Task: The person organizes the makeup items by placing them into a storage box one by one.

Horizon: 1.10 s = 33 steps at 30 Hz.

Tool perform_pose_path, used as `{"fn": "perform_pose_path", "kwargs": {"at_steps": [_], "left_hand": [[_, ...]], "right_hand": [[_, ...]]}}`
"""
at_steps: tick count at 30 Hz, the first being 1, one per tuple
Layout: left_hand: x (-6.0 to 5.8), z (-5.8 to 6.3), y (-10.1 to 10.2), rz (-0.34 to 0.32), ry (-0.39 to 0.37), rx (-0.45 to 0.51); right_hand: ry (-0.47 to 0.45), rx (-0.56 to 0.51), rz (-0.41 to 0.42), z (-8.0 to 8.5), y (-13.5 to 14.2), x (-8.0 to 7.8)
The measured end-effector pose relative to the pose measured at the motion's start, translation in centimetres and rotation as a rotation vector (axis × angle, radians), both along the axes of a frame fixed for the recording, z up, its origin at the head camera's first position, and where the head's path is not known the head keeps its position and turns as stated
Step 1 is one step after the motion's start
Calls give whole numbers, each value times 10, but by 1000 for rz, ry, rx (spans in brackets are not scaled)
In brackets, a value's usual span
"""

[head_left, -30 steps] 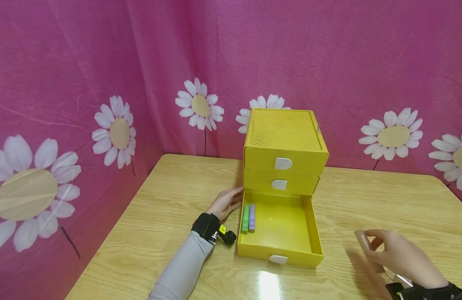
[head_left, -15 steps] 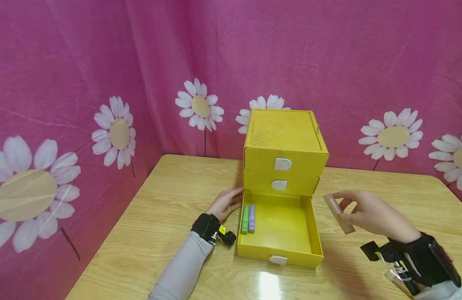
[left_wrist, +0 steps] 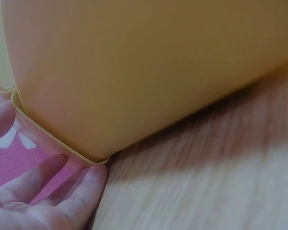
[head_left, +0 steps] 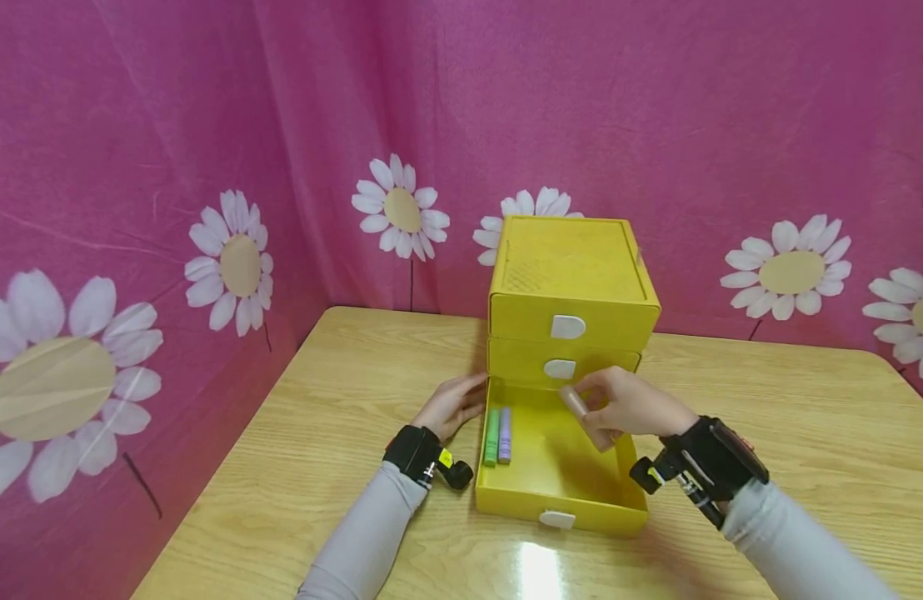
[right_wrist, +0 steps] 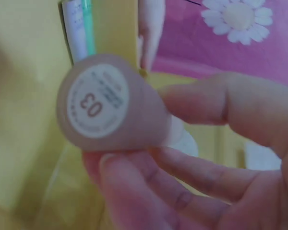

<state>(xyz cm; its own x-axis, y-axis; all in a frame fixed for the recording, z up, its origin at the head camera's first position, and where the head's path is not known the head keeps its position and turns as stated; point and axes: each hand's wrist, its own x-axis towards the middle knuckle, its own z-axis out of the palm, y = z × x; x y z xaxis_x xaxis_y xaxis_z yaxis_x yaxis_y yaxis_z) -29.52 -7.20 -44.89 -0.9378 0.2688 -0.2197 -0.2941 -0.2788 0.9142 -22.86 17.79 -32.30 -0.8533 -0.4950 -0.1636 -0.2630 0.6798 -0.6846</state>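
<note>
A yellow drawer unit (head_left: 570,258) stands on the table with its bottom drawer (head_left: 551,475) pulled out. Over that drawer, my right hand (head_left: 637,404) holds a pinkish-beige cosmetic tube (head_left: 579,408) between thumb and fingers, tilted. The right wrist view shows a round label marked 03 (right_wrist: 98,100) on the tube's end. Inside the drawer, a green tube (head_left: 491,437) and a purple tube (head_left: 505,435) lie side by side along the left wall. My left hand (head_left: 446,407) rests beside the unit, its fingertips (left_wrist: 96,175) against the casing's lower edge.
The upper two drawers, with white pull tabs (head_left: 568,327), are closed. A pink curtain (head_left: 656,108) printed with daisies hangs behind and to the left of the wooden table (head_left: 341,375).
My right hand has carried the cosmetic tube leftward from the table's right side to over the drawer. My left hand has stayed at the unit's side.
</note>
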Motion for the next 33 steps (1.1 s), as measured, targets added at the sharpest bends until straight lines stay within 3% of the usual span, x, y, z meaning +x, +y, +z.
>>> {"fn": "perform_pose_path", "kwargs": {"at_steps": [8,20,33], "left_hand": [[-1,-1,1,-5,7,-3],[0,-1,0,4,11,0],[1,0,0,10,6,-6]], "right_hand": [[-40,-27,-31,-23,-29,-18],[-57,23,-72,-56,-56,-33],[-159,-25,-130,-70,-69,-37]]}}
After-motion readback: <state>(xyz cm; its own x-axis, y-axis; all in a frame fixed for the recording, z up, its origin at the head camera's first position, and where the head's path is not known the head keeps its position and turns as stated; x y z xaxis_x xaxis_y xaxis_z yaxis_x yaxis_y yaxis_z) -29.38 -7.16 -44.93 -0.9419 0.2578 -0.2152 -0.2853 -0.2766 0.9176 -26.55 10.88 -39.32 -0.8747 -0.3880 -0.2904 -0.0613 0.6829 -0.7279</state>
